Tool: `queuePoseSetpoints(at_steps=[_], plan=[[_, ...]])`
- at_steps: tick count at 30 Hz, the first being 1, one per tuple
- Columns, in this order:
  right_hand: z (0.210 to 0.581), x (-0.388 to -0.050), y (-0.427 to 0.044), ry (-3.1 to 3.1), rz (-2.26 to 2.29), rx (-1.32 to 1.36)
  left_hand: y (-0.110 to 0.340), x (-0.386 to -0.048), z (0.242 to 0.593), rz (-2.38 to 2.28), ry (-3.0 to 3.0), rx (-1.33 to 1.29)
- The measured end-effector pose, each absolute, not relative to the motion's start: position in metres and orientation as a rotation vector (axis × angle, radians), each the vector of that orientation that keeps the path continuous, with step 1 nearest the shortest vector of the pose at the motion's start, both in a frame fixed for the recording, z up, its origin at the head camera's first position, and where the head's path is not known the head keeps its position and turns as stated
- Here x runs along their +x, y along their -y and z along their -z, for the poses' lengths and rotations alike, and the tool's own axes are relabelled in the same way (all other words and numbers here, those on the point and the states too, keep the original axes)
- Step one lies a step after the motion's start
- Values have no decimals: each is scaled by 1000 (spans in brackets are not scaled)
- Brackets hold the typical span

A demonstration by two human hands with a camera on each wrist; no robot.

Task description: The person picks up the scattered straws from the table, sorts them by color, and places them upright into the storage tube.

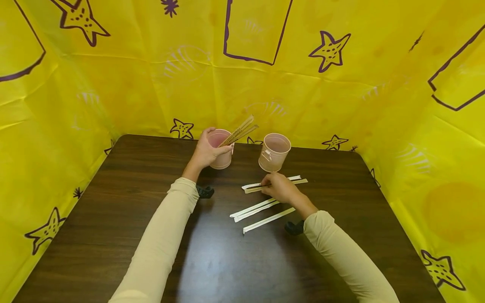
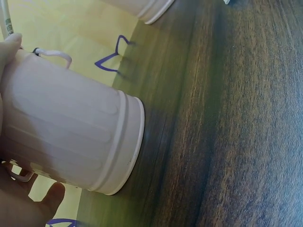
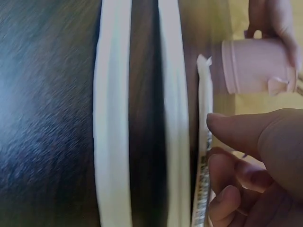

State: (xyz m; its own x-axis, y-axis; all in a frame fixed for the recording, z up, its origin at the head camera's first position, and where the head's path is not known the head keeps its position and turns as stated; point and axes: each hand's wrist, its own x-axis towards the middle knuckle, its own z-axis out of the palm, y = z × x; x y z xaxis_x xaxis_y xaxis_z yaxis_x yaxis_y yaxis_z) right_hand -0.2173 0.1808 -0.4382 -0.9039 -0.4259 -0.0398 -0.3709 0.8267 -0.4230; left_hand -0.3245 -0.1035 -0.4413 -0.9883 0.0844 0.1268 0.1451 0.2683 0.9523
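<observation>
- On a dark brown wood-grain worktop (image 1: 125, 219), the left hand (image 1: 207, 151) grasps a pale pink, round, ribbed bucket (image 1: 222, 160) by its upper part, thumb at the rim.
- Slim tan paper-wrapped straws (image 1: 238, 130) lean out of that bucket.
- A matching pale pink round bucket with a handle (image 1: 273, 158) stands to its right, well apart.
- The right hand (image 1: 283, 188) bends over a tan wrapped straw (image 1: 302, 182) and a white wrapped straw (image 1: 294, 178) lying close together; whether its pinch is complete cannot be told.
- Nearer the person lie a white pair (image 1: 250, 209) and a single white straw (image 1: 269, 220).
- The step in hand appears to be picking up one straw.
- The next move seems to call for a fine pinch, separating it from its neighbour.
</observation>
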Motion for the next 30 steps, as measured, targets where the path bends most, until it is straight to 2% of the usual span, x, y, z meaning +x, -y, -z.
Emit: queuePoseSetpoints(at_steps=[20, 24, 30], plan=[[456, -214, -191, -2910, 688, -773, 104, -323, 438, 1868, 2477, -223], [456, -214, -190, -2894, 745, -832, 104, -323, 439, 1874, 2470, -222], [442, -215, -187, -2832, 920, -764, 106, -322, 439, 1858, 2482, -222]])
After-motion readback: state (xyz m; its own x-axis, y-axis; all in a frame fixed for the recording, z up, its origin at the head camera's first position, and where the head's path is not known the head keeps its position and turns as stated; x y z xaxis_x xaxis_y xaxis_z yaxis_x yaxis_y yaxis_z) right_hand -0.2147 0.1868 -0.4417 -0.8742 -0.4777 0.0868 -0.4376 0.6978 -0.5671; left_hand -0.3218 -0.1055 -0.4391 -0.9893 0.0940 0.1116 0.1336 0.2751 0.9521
